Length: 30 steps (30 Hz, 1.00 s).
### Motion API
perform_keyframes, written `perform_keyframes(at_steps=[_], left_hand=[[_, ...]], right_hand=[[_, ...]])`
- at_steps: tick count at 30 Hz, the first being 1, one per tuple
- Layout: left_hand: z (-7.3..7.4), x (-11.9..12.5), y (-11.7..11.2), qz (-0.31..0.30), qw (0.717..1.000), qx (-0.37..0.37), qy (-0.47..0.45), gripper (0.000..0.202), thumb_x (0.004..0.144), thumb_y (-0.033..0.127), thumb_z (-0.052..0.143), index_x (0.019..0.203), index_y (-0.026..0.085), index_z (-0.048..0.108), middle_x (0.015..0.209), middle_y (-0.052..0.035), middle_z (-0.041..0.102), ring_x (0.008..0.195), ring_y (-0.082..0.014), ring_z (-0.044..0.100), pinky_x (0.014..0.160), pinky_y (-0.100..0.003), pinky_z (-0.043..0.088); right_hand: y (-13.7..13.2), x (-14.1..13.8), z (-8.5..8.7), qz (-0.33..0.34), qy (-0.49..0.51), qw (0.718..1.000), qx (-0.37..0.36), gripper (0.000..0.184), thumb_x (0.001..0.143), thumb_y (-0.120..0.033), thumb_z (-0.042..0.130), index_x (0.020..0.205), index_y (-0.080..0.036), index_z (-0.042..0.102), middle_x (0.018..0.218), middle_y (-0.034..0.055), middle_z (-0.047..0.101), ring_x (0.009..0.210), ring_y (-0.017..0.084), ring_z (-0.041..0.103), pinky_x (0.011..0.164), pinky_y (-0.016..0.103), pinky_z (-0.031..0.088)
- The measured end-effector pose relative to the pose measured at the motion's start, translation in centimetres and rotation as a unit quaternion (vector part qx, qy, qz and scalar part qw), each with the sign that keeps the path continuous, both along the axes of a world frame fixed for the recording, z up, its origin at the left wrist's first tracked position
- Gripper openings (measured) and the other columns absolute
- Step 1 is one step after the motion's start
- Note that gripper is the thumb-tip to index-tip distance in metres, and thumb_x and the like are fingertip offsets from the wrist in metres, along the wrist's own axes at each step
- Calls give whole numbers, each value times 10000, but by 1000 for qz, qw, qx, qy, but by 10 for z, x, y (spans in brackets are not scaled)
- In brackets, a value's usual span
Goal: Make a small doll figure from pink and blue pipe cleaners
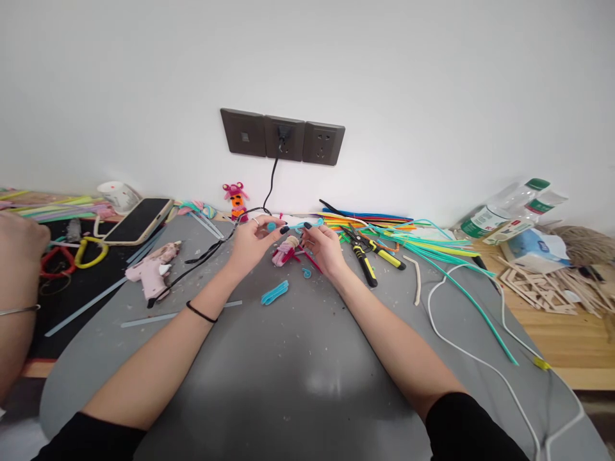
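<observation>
A light blue pipe cleaner (296,225) with curled ends stretches between my two hands, above the far part of the grey table. My left hand (257,242) pinches it near its left curl. Close by, my right hand (323,248) grips it near the right end with thumb and fingers. Below them lies a pink and red bundle of pipe cleaners (285,252). Nearer to me is a folded bundle of blue pipe cleaners (275,292), and a small blue curl (306,273) rests beside my right hand.
Left of my arms lies a pink glue gun (150,272) with a black cord. Yellow-black pliers (368,259) and many coloured pipe cleaners (432,240) lie right. A white cable (473,352) loops there. At the far left, another person's hand (22,240) is near a phone (139,221).
</observation>
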<state>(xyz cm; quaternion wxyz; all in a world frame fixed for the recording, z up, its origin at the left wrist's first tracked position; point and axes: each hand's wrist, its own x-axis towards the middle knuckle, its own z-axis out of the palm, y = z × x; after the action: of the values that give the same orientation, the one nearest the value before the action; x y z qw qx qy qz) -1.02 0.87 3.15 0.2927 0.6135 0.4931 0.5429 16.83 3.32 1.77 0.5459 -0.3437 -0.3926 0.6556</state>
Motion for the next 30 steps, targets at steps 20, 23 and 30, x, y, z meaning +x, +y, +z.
perform_keyframes(at_steps=[20, 23, 30], left_hand=[[-2, -5, 6, -80, 992, -94, 16, 357, 730, 546, 790, 834, 205, 779, 838, -88, 777, 753, -239, 682, 735, -371, 532], [-4, -6, 8, -73, 994, -82, 30, 337, 744, 540, 767, 811, 209, 763, 819, -93, 772, 748, -255, 686, 741, -397, 536], [-10, -8, 14, -48, 992, -97, -60, 415, 706, 556, 770, 873, 188, 678, 730, -70, 749, 677, -223, 696, 687, -357, 559]], right_hand=[[0, 0, -6, 29, -222, 961, 161, 236, 814, -452, 690, 821, -234, 599, 721, -21, 650, 662, 155, 586, 654, 282, 484], [1, 14, 15, 5, -378, 895, 237, 121, 863, -321, 629, 941, -236, 595, 844, 15, 678, 766, 187, 623, 736, 306, 498], [-14, 88, 95, 61, -822, 558, 99, 153, 910, -305, 628, 969, -167, 657, 1134, 190, 698, 1116, 352, 655, 907, 433, 495]])
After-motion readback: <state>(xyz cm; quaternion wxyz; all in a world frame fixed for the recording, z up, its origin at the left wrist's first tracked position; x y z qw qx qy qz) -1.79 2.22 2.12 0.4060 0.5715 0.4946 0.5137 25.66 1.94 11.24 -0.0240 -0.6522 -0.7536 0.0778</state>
